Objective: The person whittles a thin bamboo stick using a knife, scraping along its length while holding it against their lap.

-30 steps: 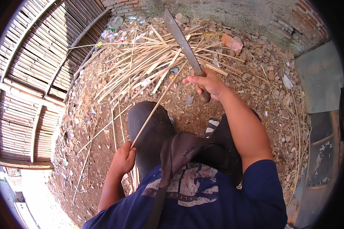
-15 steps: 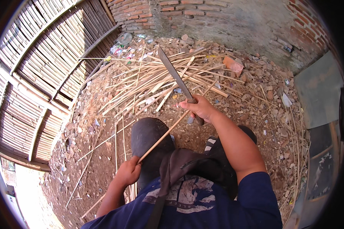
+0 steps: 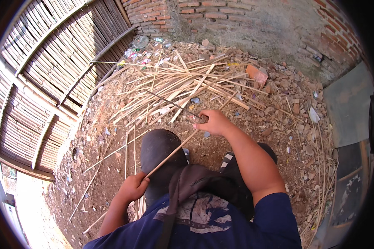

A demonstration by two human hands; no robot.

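Note:
My left hand (image 3: 134, 187) is closed around the near part of a long, thin bamboo strip (image 3: 170, 155), beside my left knee. From there the strip slants up over the knee to my right hand (image 3: 214, 123) and shows again beyond it. A machete (image 3: 173, 103) is in my right hand, its blade seen nearly edge-on and pointing to the far left. The right fingers hide most of its handle. The thumb of that hand lies at the strip, but whether it presses on it I cannot tell.
A heap of split bamboo strips (image 3: 183, 83) lies ahead on stony ground. Behind it stands a brick wall (image 3: 237, 25), with an orange brick piece (image 3: 257, 75) before it. A bamboo slat fence (image 3: 50, 62) is at left, and grey sheet panels (image 3: 349, 106) lean at right.
The machete has turned in my right hand: its broad side showed before, and now the blade is edge-on, lower and further left. My left hand has shifted slightly left, still gripping the strip.

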